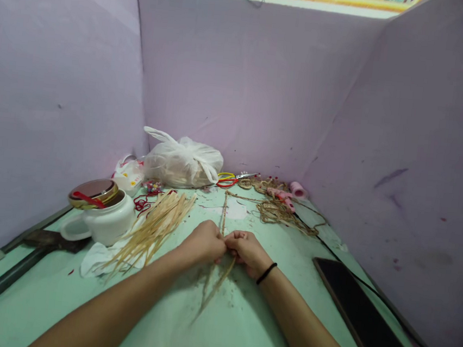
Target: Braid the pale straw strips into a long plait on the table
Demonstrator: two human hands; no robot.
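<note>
My left hand (205,240) and my right hand (249,253) meet at the middle of the table, both closed with fingertips pinched together. Between them runs a thin tan cord (224,216) that looks braided or twisted, stretching away from me along the tabletop. Its loose straw-like strands (215,291) fan out below my fingers toward me. How the strands cross inside the pinch is hidden by my fingers. A bundle of pale dry straw strips (160,222) lies left of my left hand, partly over a white cloth (94,261).
At left stand a white cup (110,222) with a gold-rimmed lid and a hammer-like tool (5,269). Behind are a white plastic bag (183,163), scissors (228,180), tangled jute twine (275,211) and a pink glue gun (284,196). A dark phone (365,317) lies right. Lilac walls (256,83) enclose the table.
</note>
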